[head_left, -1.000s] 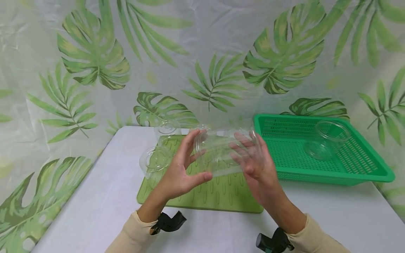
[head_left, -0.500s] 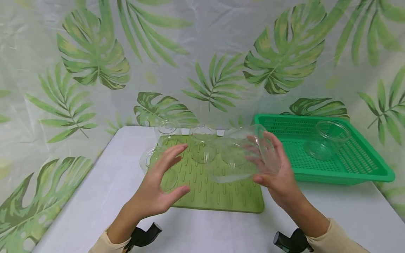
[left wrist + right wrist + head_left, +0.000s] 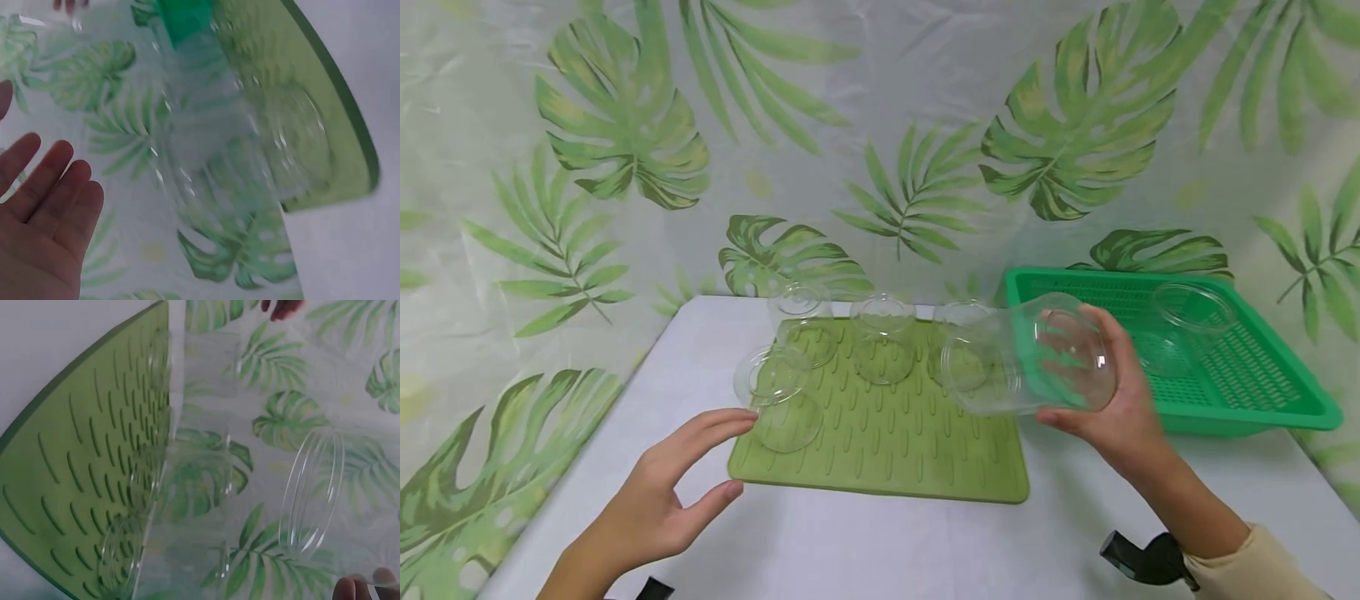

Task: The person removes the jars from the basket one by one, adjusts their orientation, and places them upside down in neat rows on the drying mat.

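Note:
My right hand grips a clear cup at its right end, holding it sideways in the air over the right side of the green mat. Its ringed rim shows in the right wrist view. My left hand is off the mat's front left corner, fingers spread and holding nothing; its palm shows in the left wrist view. Nearest to it on the mat is a clear cup. Behind stand more clear cups in a row: left, middle and right, the last partly behind the held cup.
A green plastic basket stands at the right, with another clear cup in it. A white cloth covers the table. A leaf-patterned curtain hangs behind.
Both hands were at the cup. The left hand has let go and moved left and toward me. The right hand has carried the cup right, changing its tilt.

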Demonstrator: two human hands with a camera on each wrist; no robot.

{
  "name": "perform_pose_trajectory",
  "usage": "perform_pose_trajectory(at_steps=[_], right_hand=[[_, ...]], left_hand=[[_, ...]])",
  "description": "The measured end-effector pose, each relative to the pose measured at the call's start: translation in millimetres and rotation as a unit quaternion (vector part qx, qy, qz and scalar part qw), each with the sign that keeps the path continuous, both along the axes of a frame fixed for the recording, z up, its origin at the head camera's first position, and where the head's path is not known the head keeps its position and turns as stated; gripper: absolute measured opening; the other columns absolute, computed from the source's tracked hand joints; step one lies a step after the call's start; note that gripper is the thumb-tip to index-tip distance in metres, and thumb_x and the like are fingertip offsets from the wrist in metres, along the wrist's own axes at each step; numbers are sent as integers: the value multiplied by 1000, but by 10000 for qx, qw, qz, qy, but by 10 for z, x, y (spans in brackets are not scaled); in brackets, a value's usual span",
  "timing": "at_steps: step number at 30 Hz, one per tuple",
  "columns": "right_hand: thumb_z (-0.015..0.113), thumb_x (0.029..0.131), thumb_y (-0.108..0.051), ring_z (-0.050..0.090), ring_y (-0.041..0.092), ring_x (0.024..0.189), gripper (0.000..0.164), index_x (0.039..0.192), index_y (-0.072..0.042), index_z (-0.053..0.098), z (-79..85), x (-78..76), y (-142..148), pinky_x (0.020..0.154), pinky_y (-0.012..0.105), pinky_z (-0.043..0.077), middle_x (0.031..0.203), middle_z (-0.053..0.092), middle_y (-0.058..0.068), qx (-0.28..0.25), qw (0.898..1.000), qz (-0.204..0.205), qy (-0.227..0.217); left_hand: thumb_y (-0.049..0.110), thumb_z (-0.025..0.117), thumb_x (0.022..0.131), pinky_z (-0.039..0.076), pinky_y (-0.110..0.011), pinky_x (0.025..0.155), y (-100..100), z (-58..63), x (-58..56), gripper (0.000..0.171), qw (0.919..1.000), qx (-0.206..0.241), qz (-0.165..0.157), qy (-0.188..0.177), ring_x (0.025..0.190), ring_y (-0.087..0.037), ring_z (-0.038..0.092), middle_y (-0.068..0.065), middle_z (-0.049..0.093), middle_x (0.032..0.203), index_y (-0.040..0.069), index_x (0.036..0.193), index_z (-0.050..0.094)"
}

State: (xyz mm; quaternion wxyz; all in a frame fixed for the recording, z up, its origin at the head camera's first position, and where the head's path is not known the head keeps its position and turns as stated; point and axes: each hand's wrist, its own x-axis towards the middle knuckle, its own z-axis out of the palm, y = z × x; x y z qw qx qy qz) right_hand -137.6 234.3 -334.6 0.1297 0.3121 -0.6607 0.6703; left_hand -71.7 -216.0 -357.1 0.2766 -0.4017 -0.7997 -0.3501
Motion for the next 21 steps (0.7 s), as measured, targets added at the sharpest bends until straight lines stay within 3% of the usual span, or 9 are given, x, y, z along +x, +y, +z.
perform_pose_trajectory(at_steps=[5, 10, 14, 18, 21], right_hand=[[83, 63, 17, 54, 4, 131, 110, 154, -6, 25, -13, 36, 61, 100, 12, 49, 150, 48, 0, 398, 9982, -437, -48], [83, 60, 19, 54, 2, 128, 113, 154, -6, 26, -7, 59, 82, 97, 9, 49, 147, 49, -2, 691, 9953, -673, -21], [84, 58, 17, 56, 0, 124, 116, 155, -10, 27, -12, 59, 91, 93, 8, 50, 145, 50, -6, 1410, 9857, -923, -22], [88, 59, 9, 55, -3, 122, 119, 156, -17, 25, -35, 44, 69, 90, 10, 50, 147, 48, -11, 2225, 9701, -970, 21], [90, 62, 3, 55, -4, 121, 118, 156, -21, 24, -44, 38, 36, 89, 14, 52, 148, 47, -9, 2522, 9637, -879, -53]], left_hand=[[0, 76, 74, 38, -11, 109, -302, -134, -76, 55, 9977, -295, 555, -251, 126, -5, 56, -8, 65, 127, 3, 128, 63], [-3, 80, 67, 32, -2, 105, -534, -352, -223, 62, 9870, -825, 1292, -475, 123, 6, 52, -6, 67, 122, 9, 126, 65], [0, 83, 67, 32, 0, 101, -634, -513, -364, 58, 9764, -1246, 1677, -553, 115, -7, 59, -5, 68, 118, 8, 121, 66], [4, 82, 71, 50, -22, 96, -645, -606, -481, 53, 9638, -1759, 1741, -987, 110, -27, 65, -9, 68, 120, 3, 122, 65], [6, 80, 75, 56, -42, 89, -622, -640, -545, 52, 9517, -2116, 1616, -1527, 110, -32, 66, -14, 66, 124, 0, 125, 63]])
